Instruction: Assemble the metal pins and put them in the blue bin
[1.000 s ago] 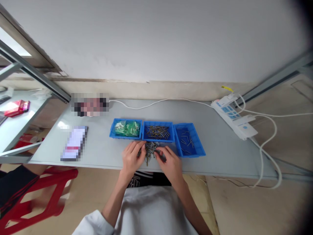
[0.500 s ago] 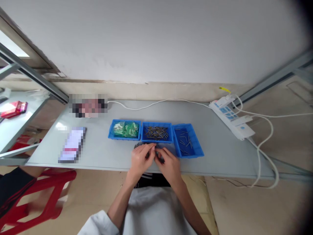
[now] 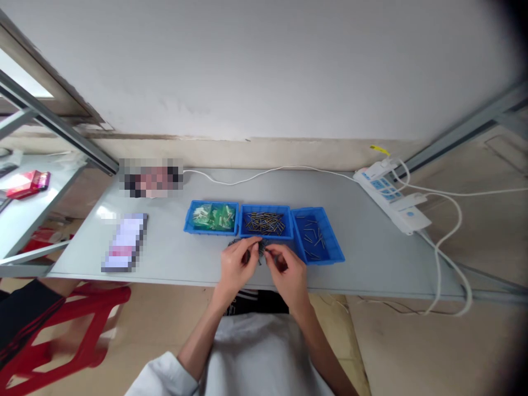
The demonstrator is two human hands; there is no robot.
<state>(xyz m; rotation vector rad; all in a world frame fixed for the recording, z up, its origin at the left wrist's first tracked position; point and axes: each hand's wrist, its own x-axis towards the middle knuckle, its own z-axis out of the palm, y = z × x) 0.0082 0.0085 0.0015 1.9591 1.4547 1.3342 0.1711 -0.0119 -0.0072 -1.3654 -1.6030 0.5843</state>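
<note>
Left hand [image 3: 238,265], mine: fingers curled, thumb and forefinger close together over a heap of small metal pieces [image 3: 261,250]. Right hand [image 3: 290,273], mine: thumb and forefinger nearly meeting at its right edge; whether either pinches a piece, I cannot tell. Step in hand, as I judge it: picking through the heap; next move calls for a fine fingertip grip. Heap: on the grey table [image 3: 173,258], before the middle blue tray [image 3: 266,208] of long screws. Flanking: left tray [image 3: 190,226], green packets; right tray [image 3: 337,254], few thin pieces. Far right: white power strip [image 3: 375,184].
</note>
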